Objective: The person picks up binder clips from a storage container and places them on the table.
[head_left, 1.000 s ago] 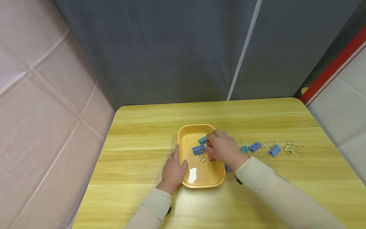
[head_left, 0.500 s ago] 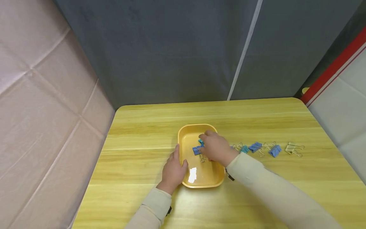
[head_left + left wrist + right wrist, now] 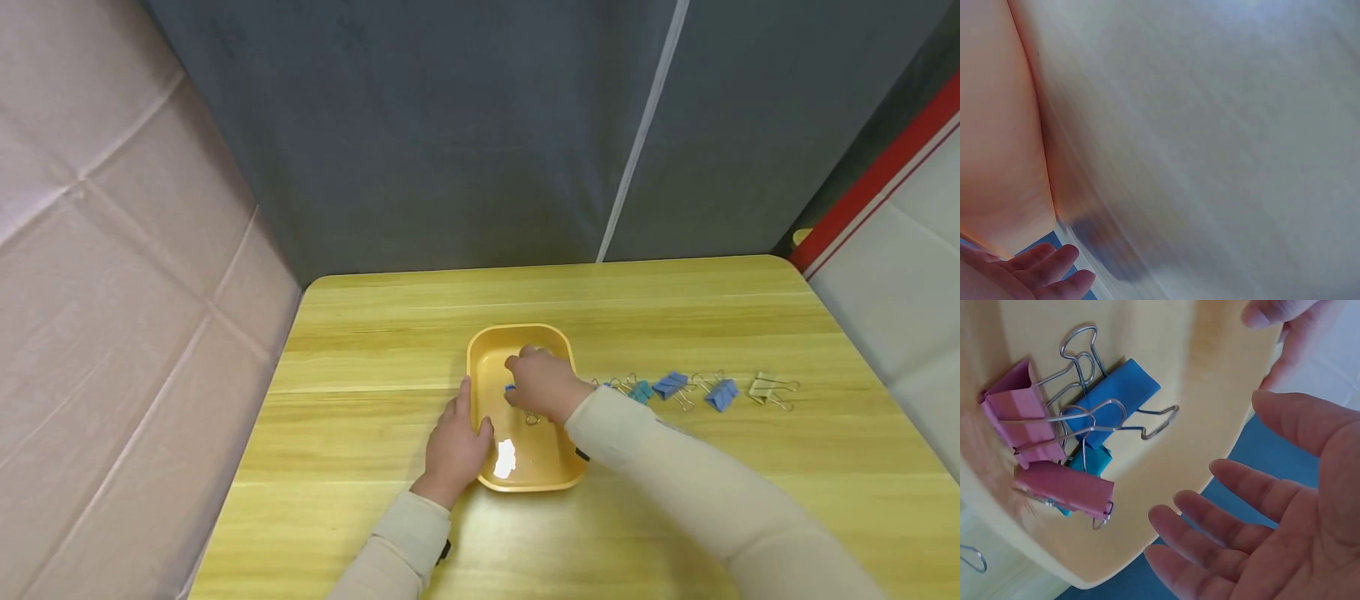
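Note:
A yellow plastic tray (image 3: 543,467) stands on the table. My left hand (image 3: 452,446) holds its left rim, thumb over the inside and fingers along the outer wall. My right hand (image 3: 547,385) is above the tray. In the right wrist view its fingers (image 3: 1260,487) are spread and loose, with nothing between them. Binder clips lie piled in the tray there: an upper pink clip (image 3: 1025,422), a blue clip (image 3: 1125,394), a teal clip (image 3: 1094,461) and a lower pink clip (image 3: 1069,487). In the head view my right hand hides most of them.
More binder clips lie in a row right of the tray: a teal clip (image 3: 641,392), a blue clip (image 3: 670,384), another blue clip (image 3: 722,395) and a pale yellow clip (image 3: 760,387). A grey curtain (image 3: 450,150) hangs behind the wooden table (image 3: 360,433).
My right hand has moved left across the tray and now covers most of the clips there. The left hand stays at the rim. The row's right-hand clips have not moved.

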Demonstrator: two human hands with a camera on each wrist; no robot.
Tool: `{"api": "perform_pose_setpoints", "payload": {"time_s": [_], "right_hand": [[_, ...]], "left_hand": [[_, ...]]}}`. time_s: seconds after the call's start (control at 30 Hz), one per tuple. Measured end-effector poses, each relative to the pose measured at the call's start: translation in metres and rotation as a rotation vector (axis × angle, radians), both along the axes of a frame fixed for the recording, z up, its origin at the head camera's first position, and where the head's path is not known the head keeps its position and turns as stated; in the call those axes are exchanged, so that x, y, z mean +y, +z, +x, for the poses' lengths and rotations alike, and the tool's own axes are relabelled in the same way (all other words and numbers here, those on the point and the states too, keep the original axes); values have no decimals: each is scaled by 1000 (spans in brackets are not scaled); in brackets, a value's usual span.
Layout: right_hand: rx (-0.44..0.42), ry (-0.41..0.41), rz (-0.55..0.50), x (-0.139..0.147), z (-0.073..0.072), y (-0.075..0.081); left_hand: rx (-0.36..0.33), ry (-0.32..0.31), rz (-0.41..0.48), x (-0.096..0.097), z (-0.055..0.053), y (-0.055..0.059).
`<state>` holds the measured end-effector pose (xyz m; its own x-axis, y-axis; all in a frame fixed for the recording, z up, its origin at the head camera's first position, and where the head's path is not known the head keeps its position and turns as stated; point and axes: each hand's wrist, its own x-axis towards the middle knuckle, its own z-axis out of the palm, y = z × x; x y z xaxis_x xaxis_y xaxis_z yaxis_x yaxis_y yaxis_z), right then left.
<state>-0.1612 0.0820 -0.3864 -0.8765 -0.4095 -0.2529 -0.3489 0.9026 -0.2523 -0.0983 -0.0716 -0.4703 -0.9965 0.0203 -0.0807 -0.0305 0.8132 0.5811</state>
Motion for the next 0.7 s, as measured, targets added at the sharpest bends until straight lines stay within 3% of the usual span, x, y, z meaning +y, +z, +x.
{"api": "perform_pose_setpoints", "payload": {"time_s": [0.7], "right_hand": [[-29,36,219,-21,-12,-23]], "left_hand": [[15,-1,14,0,0,-1]]}}
